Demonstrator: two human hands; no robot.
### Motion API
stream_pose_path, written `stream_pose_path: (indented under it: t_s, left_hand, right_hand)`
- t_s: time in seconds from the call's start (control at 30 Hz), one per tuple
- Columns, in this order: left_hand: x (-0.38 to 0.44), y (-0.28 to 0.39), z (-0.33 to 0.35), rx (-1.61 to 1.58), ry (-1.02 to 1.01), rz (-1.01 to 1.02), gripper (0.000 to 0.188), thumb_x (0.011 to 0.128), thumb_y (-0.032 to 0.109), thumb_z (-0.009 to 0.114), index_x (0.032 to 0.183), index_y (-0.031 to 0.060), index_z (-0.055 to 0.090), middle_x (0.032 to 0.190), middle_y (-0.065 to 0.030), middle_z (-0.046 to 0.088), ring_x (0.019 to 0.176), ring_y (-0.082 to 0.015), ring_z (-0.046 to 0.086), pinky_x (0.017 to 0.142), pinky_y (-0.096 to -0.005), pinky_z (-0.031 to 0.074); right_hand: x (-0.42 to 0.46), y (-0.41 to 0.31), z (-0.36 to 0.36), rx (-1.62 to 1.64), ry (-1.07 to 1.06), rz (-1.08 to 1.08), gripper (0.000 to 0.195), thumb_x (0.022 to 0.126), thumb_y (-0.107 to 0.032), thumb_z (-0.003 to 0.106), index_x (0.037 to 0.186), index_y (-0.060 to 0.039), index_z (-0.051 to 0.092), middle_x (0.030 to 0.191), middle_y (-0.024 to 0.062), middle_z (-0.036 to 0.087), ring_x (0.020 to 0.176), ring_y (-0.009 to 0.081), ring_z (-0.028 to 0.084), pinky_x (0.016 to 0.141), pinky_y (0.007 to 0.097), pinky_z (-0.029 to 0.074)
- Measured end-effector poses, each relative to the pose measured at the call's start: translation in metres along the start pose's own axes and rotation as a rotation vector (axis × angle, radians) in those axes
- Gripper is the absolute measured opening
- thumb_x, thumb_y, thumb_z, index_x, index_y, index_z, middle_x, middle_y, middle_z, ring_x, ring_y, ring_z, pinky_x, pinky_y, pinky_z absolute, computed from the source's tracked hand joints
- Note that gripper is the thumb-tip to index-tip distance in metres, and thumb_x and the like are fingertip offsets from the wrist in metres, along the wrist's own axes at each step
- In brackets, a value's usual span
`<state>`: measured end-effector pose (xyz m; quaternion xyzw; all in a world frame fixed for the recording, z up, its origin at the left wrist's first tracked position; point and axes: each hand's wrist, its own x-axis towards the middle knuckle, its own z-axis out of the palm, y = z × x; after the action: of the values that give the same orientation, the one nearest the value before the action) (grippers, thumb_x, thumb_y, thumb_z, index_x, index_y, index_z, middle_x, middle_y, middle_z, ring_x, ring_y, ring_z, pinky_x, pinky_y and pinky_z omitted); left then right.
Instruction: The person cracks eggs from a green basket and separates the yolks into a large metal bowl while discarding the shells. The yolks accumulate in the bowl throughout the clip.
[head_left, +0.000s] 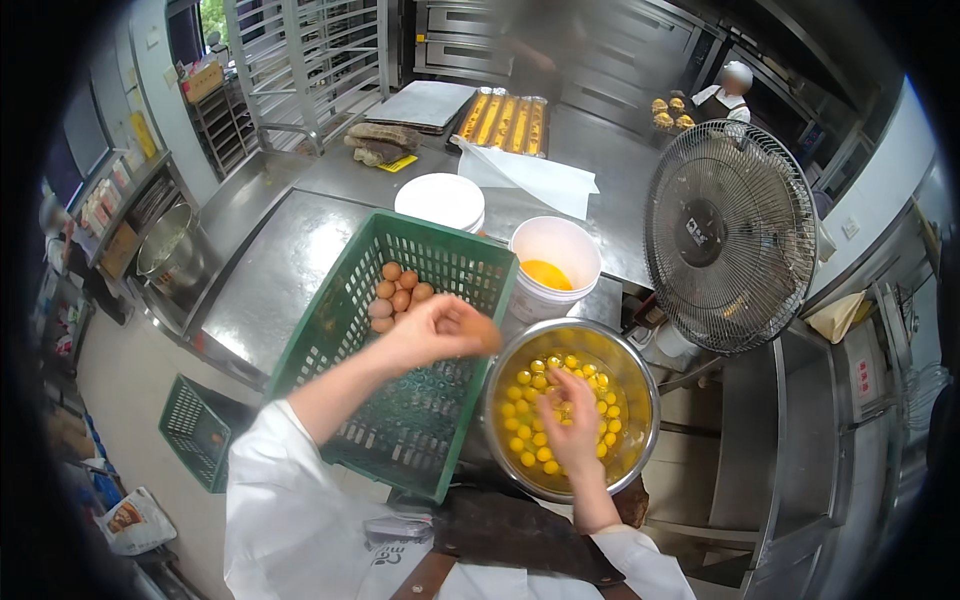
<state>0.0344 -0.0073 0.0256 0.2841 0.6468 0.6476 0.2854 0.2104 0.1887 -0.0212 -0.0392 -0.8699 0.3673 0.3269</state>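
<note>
My left hand (442, 324) holds a brown egg (483, 335), blurred by motion, above the right rim of a green plastic crate (360, 241). Several brown eggs (401, 300) lie together at the crate's far end. To the right of the crate is a stainless steel mixing bowl (649, 405), and many whole egg yolks (551, 467) in clear whites fill its bottom. Over that bowl hangs my right hand (576, 431), thumb and fingers apart, with no egg visible in it. Whether its fingertips touch the liquid cannot be seen.
Behind the bowl stands a white plastic bucket (559, 229) with orange-yellow liquid, beside a white lidded bucket (440, 199). A large fan (727, 236) rises at right. Farther back are a tray of filled long pastries (502, 124), oven mitts (382, 142) and a co-worker (726, 101).
</note>
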Motion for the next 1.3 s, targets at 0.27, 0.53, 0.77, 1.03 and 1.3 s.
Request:
stream_pose_path:
  t_s: [0.27, 0.53, 0.77, 1.03, 1.3]
  left_hand:
    - [-0.012, -0.046, 0.007, -0.146, 0.12, 0.038, 0.022, 0.087, 0.006, 0.063, 0.105, 0.0015, 0.051, 0.094, -0.0074, 0.061, 0.089, -0.015, 0.063, 0.077, -0.0267, 0.052]
    - [0.012, -0.071, -0.033, -0.196, 0.371, -0.08, 0.021, 0.092, 0.013, 0.057, 0.108, 0.0009, 0.05, 0.091, -0.0079, 0.061, 0.078, -0.0132, 0.061, 0.069, -0.0254, 0.053]
    - [0.062, -0.162, -0.077, 0.771, 0.389, 0.114, 0.012, 0.078, 0.014, 0.059, 0.082, 0.0032, 0.061, 0.081, -0.0125, 0.065, 0.073, -0.0292, 0.064, 0.067, -0.0389, 0.051]
    - [0.081, -0.22, -0.061, 1.435, 0.068, 0.211, 0.036, 0.072, 0.016, 0.064, 0.107, 0.01, 0.061, 0.111, -0.0117, 0.055, 0.107, -0.0322, 0.05, 0.087, -0.0429, 0.046]
    - [0.085, -0.216, -0.055, 1.517, 0.107, -0.076, 0.032, 0.066, 0.017, 0.073, 0.096, 0.0108, 0.062, 0.102, -0.0107, 0.056, 0.101, -0.0303, 0.055, 0.081, -0.0397, 0.048]
  right_hand:
    - [0.033, -0.01, 0.053, 0.025, -0.134, -0.016, 0.046, 0.081, -0.017, 0.07, 0.118, -0.0007, 0.048, 0.112, 0.0179, 0.055, 0.093, 0.0302, 0.06, 0.08, 0.0353, 0.049]
    - [0.012, -0.004, 0.072, 0.146, 0.01, 0.082, 0.047, 0.083, -0.024, 0.069, 0.116, 0.0021, 0.049, 0.109, 0.0183, 0.056, 0.098, 0.0302, 0.057, 0.085, 0.0378, 0.046]
    - [0.009, -0.02, 0.073, -0.028, -0.063, -0.035, 0.045, 0.082, -0.024, 0.071, 0.115, -0.0005, 0.05, 0.104, 0.0169, 0.056, 0.092, 0.0333, 0.058, 0.079, 0.0376, 0.048]
    - [0.007, -0.027, 0.056, 0.063, 0.011, 0.099, 0.048, 0.081, -0.021, 0.071, 0.118, 0.0, 0.047, 0.109, 0.0176, 0.055, 0.096, 0.0316, 0.057, 0.082, 0.0357, 0.047]
    - [-0.001, -0.01, 0.044, 0.039, 0.083, 0.123, 0.044, 0.08, -0.024, 0.073, 0.112, -0.003, 0.051, 0.102, 0.0164, 0.058, 0.088, 0.0324, 0.06, 0.076, 0.0363, 0.05]
